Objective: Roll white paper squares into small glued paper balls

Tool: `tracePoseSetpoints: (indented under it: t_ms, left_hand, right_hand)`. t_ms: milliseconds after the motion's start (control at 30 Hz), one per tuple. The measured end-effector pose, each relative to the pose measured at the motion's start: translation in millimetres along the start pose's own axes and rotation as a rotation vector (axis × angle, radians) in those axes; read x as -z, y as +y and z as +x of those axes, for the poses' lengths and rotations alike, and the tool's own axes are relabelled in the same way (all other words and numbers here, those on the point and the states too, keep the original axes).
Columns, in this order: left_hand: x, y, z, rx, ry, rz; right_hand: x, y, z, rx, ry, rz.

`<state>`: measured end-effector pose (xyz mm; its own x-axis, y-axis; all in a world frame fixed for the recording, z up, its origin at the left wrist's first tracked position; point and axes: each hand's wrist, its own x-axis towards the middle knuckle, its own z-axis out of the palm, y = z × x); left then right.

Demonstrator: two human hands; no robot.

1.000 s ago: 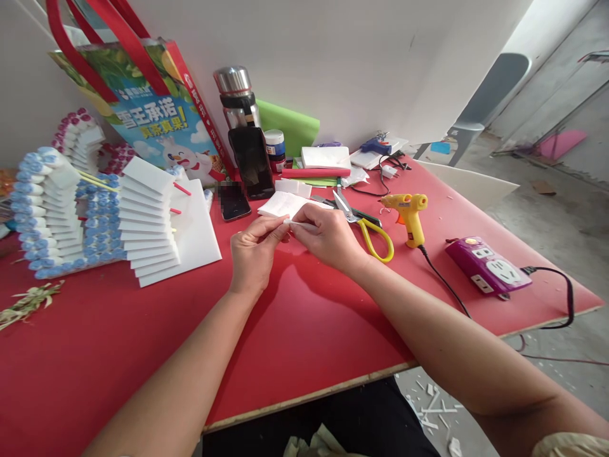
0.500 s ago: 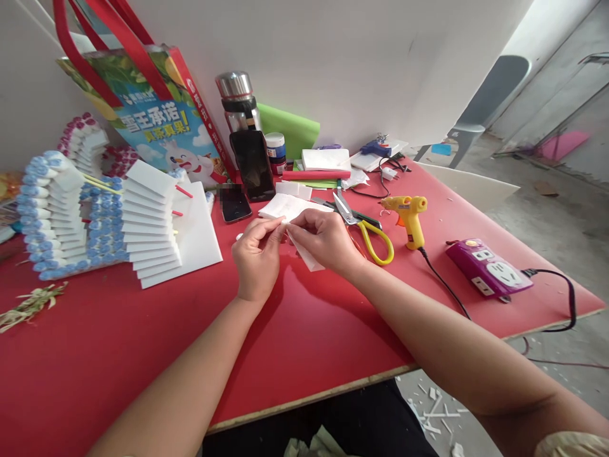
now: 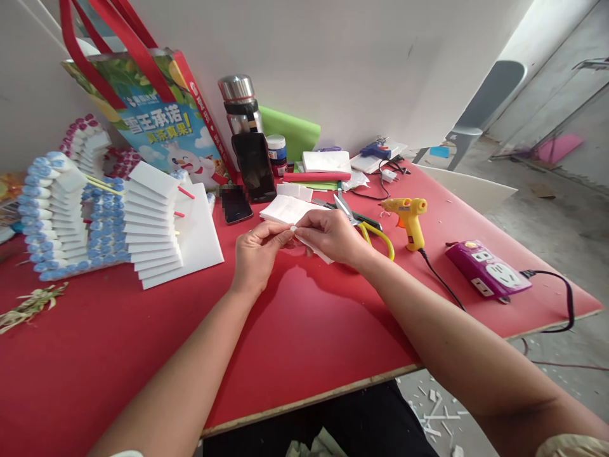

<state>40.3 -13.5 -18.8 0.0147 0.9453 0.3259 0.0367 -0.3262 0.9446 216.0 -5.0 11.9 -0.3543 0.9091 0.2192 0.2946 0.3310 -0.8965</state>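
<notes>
Both hands meet over the red table (image 3: 285, 343), in front of a stack of thin white sheets (image 3: 280, 207). With thumb and fingers closed, my left hand (image 3: 257, 257) pinches one end of a small piece of white paper (image 3: 294, 228). My right hand (image 3: 335, 238) grips the same paper from the other side, its fingertips nearly touching the left ones. A loose flap of the paper slants down below the right hand. Scissors with yellow handles (image 3: 380, 238) lie just beyond the right wrist, partly covered by the hand.
A yellow glue gun (image 3: 406, 219) and purple power strip (image 3: 490, 270) sit on the right, with cords. Behind stand a leaning phone (image 3: 254, 166), a steel flask (image 3: 238, 95) and a printed bag (image 3: 162, 127). Left are a blue-and-white paper model (image 3: 52, 216) and fanned white pieces (image 3: 152, 235).
Both hands have shifted slightly right and down with the paper. Its small white end now shows between the fingertips, and the flap hangs less far below the right hand.
</notes>
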Motion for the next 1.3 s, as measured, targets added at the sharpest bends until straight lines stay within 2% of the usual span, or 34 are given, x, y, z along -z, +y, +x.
tracePoseSetpoints:
  t_ms: [100, 200, 400, 567, 633, 700, 800, 900, 967, 1133, 1300]
  left_hand:
    - [2.8, 2.0, 1.2, 0.07, -0.06, -0.078]
    - [3.5, 3.9, 0.3, 0.02, -0.098, 0.0]
    - [3.0, 4.4, -1.3, -0.082, -0.081, 0.199]
    - [0.5, 6.9, -2.2, -0.117, -0.063, 0.223]
    - [0.1, 7.2, -1.9, -0.117, -0.056, 0.222]
    - [0.3, 6.9, -1.2, -0.082, -0.049, 0.172]
    - [2.0, 6.0, 0.4, -0.011, -0.042, 0.055]
    - [4.1, 5.6, 1.3, 0.005, -0.038, 0.011]
    - [5.2, 5.8, 1.3, 0.015, -0.052, 0.013]
    - [5.3, 6.7, 1.2, 0.019, -0.095, 0.015]
    - [3.4, 8.3, 1.3, -0.019, -0.112, 0.036]
  right_hand:
    - [3.0, -1.5, -0.4, 0.006, -0.058, 0.089]
    - [0.6, -1.1, 0.4, -0.016, -0.046, 0.143]
    - [-4.1, 5.1, 2.5, -0.143, 0.028, 0.124]
    - [-6.7, 1.0, -0.4, -0.047, 0.088, -0.01]
    - [-5.5, -2.5, -0.6, -0.063, 0.086, 0.045]
    - [-1.6, -4.4, 1.1, -0.174, 0.012, 0.286]
    - [6.2, -2.4, 6.1, -0.41, -0.201, 0.723]
    - [9.5, 1.3, 9.8, -0.538, -0.37, 0.948]
    - [8.5, 1.9, 9.8, -0.549, -0.411, 0.99]
    - [6.5, -3.2, 4.6, -0.503, -0.353, 0.955]
    - [10.0, -5.9, 1.2, -0.432, -0.359, 0.864]
